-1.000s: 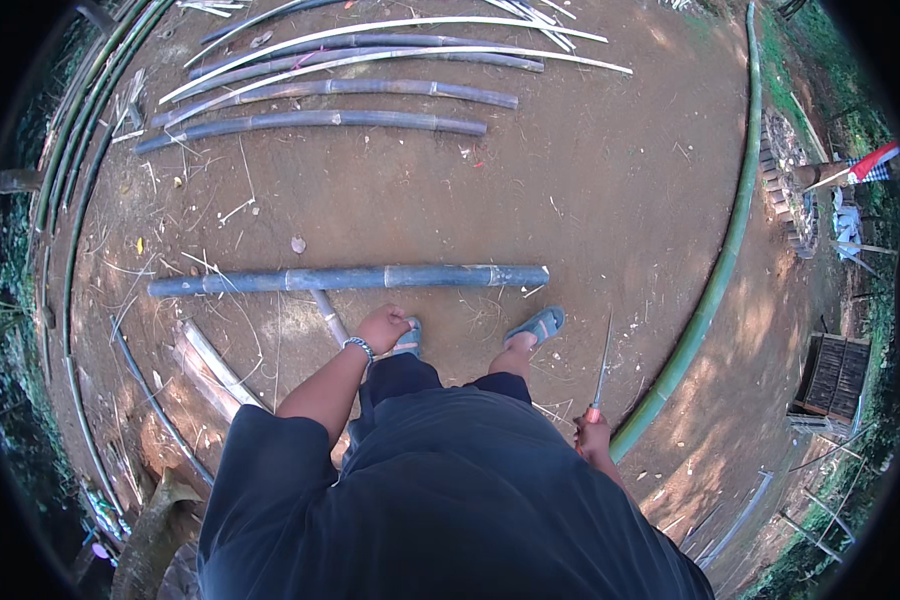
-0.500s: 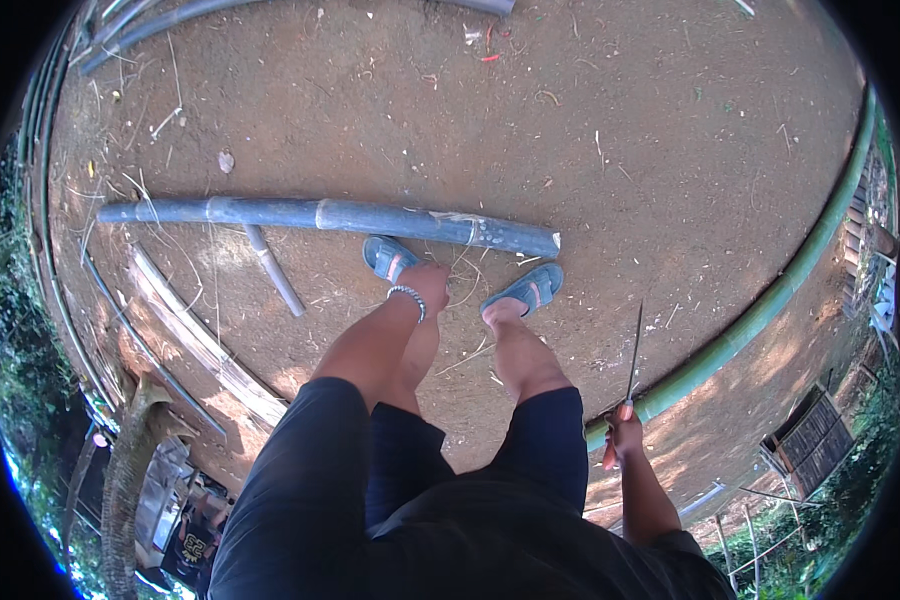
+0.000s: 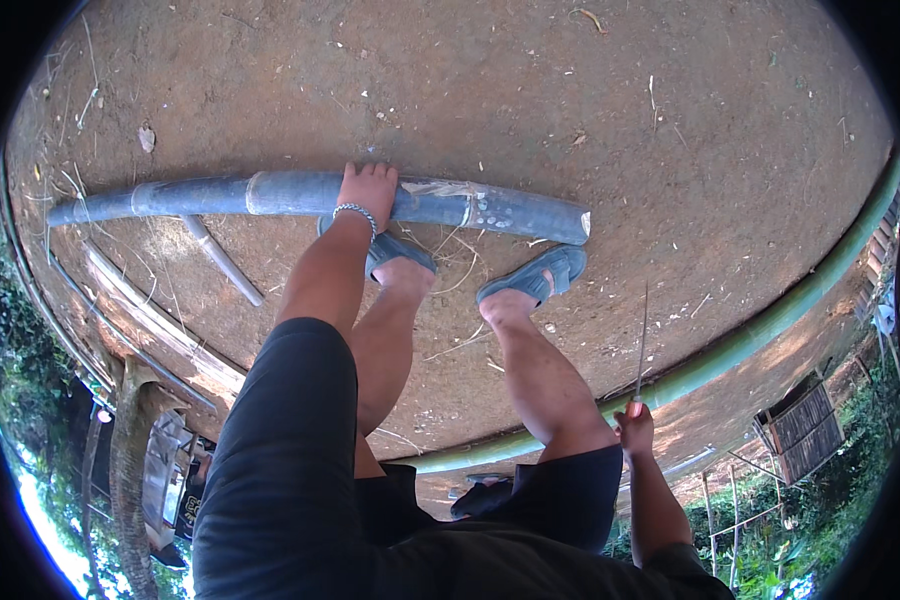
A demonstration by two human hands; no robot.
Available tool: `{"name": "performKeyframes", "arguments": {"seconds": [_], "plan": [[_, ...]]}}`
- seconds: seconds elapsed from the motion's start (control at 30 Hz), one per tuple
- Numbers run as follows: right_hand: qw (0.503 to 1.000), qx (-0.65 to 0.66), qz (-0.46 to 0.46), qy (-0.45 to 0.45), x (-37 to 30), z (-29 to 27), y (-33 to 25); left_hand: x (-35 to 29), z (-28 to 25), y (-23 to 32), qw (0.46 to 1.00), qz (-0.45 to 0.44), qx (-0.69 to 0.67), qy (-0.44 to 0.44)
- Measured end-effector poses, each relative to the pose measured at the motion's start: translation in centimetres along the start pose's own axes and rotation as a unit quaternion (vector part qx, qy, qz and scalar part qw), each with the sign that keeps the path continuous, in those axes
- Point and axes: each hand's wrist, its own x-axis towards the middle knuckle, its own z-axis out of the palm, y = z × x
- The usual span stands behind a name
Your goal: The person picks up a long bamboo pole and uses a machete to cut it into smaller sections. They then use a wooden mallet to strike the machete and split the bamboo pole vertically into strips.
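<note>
1. The left hand (image 3: 368, 192) is down on the ground, laid over a long dark pole (image 3: 300, 194). Its fingers curl over the top of the pole and hold it.
2. The pole lies flat on the brown dirt (image 3: 530, 90), running from left to right just in front of the feet. Its right end (image 3: 582, 226) is cut and shows a pale rim.
3. There is a beaded band (image 3: 354, 210) around the left wrist.
4. The right hand (image 3: 634, 428) is low at the person's side, well apart from the pole. It is closed around the handle of a knife (image 3: 641, 342) — the thin blade points up and away from the body.
5. Two feet in grey-blue sandals stand just behind the pole. The left sandal (image 3: 395, 250) is right by the left hand, and the right sandal (image 3: 536, 277) sits near the pole's cut end.
6. A short thin stick (image 3: 222, 260) lies at a slant below the pole, to the left of the arm.
7. A long green pole (image 3: 770, 325) bends across the ground on the right side, behind the knife.
8. More thin strips (image 3: 140, 320) lie on the dirt at the left, near the edge of the view.
9. The person wears dark shorts (image 3: 280, 450) — the knees are bent forward.
</note>
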Motion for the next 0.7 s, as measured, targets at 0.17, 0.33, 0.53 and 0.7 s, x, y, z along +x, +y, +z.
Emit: {"name": "performKeyframes", "arguments": {"seconds": [0.17, 0.33, 0.53, 0.7], "plan": [[0.981, 0.185, -0.056, -0.013, 0.7, 1.8, -10.0, -4.2, 0.1, -1.1, 0.988, -0.02, 0.011, 0.152], [0.937, 0.33, -0.116, -0.009, -1.6, 1.8, -20.3, -9.7, -6.5, -2.3, 0.978, 0.001, -0.028, 0.206], [0.875, 0.452, -0.16, -0.062, -10.9, -1.5, -29.6, -21.7, -14.3, -5.0, 0.956, 0.018, -0.08, 0.28], [0.869, 0.44, -0.207, -0.096, -23.2, -6.4, -30.4, -32.2, -20.8, -8.4, 0.948, 0.031, -0.125, 0.29]]}}
